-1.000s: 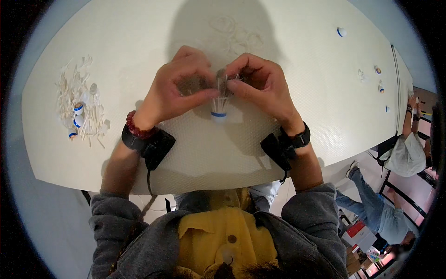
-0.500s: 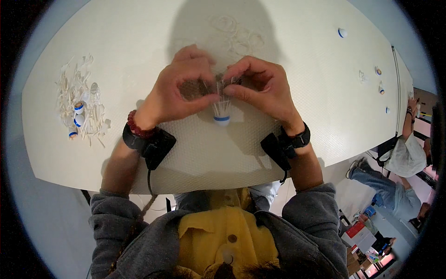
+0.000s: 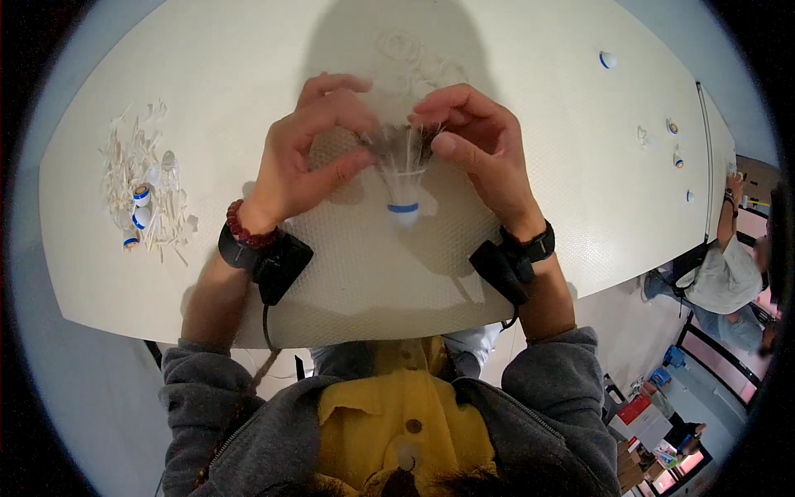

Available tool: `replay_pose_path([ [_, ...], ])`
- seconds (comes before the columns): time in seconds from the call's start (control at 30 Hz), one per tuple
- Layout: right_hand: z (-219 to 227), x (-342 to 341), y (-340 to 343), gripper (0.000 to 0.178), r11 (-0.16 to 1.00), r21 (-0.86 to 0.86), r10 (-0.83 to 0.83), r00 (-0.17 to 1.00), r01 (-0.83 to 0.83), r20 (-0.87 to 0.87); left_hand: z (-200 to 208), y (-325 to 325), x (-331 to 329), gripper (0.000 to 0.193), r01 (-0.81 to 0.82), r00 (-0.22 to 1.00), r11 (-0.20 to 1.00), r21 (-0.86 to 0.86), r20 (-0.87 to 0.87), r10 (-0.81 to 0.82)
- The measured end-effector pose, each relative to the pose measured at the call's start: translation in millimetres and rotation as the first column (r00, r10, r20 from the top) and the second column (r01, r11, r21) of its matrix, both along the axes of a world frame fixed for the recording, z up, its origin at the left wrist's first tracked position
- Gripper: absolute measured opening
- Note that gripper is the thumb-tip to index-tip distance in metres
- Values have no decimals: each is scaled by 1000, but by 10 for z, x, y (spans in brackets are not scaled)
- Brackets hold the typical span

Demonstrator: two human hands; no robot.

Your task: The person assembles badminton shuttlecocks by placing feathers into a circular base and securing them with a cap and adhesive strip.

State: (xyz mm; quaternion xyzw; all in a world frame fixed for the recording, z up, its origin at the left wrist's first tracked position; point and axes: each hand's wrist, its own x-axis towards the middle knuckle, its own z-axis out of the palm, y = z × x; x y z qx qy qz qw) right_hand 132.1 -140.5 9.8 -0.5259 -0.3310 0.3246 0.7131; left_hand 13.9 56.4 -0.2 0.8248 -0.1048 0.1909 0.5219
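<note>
A shuttlecock (image 3: 404, 183), white with a blue band round its base, is between my hands, its base toward me and its feathers pointing away. My left hand (image 3: 319, 149) is curled at the left side of the feathers, thumb and fingertips round their ends. Across from it, my right hand (image 3: 484, 149) grips the right-hand feather ends between thumb and fingers. Motion smears the fingertips and feather tips, so the exact contact is unclear. Dark patches show among the feathers close to both sets of fingertips.
A heap of white feather pieces (image 3: 170, 203) lies at the left, with several loose blue-banded bases (image 3: 141, 218). Thin white rings (image 3: 399, 45) lie beyond my hands. More bases (image 3: 608, 60) are scattered at the right. Another person's hand (image 3: 734, 184) rests past the table's right end.
My hands have moved a little apart, the right one outward. The shuttlecock's feathers are spread wider, and its base has shifted slightly right. At far right, the other person's legs have moved.
</note>
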Motion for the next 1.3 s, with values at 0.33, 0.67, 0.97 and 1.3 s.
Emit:
replay_pose_path([
  [0.33,36,25,-52,19,982,-187,18,999,-26,-41,14,-19,9,13,-3,1000,1000,1,-31,3],
  [0.67,15,4,-57,17,971,-190,148,989,-142,18,29,-43,-7,21,13,998,1000,-27,-68,-15],
  [0.97,-15,52,-79,15,990,-36,133,983,-138,-129,-33,-15,37,35,64,998,997,38,10,-65],
  [1.3,44,26,-84,24,944,-294,148,989,-147,-19,30,-71,-12,26,53,989,996,-75,-136,-62],
])
